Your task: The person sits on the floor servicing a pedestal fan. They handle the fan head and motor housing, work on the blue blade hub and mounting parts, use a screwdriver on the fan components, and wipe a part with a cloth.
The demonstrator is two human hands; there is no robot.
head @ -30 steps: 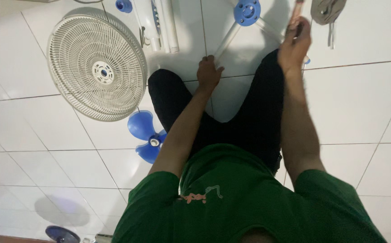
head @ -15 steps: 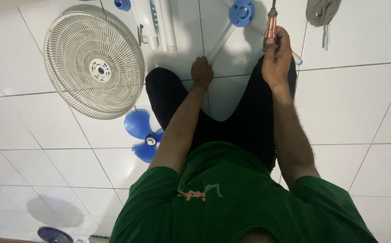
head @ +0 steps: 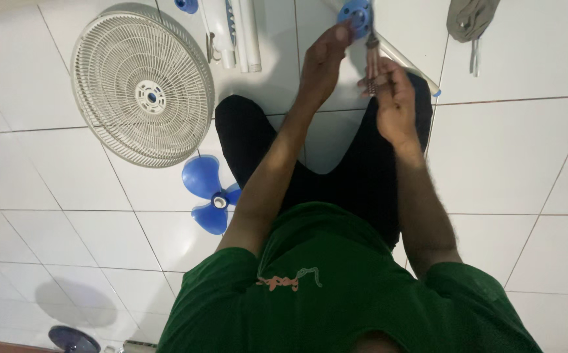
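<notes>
I sit on a white tiled floor in black trousers and a green shirt. My right hand [head: 394, 98] grips a screwdriver [head: 371, 62] with a brownish handle, held upright with its shaft pointing away. My left hand [head: 323, 62] reaches forward and touches a blue round fan part [head: 354, 13] fixed to a white pole [head: 408, 62] lying across the floor by my knees. The two hands are close together above my legs.
A white round fan grille [head: 141, 85] lies on the floor to the left. A blue fan blade [head: 210, 195] rests beside my left thigh. White fan body parts [head: 235, 33] lie at the top, a grey object [head: 470, 19] at the top right, a dark round base [head: 74, 340] at the bottom left.
My left hand has lifted off my knee and reached forward to the blue part. My right hand has brought the screwdriver in from the right towards the centre.
</notes>
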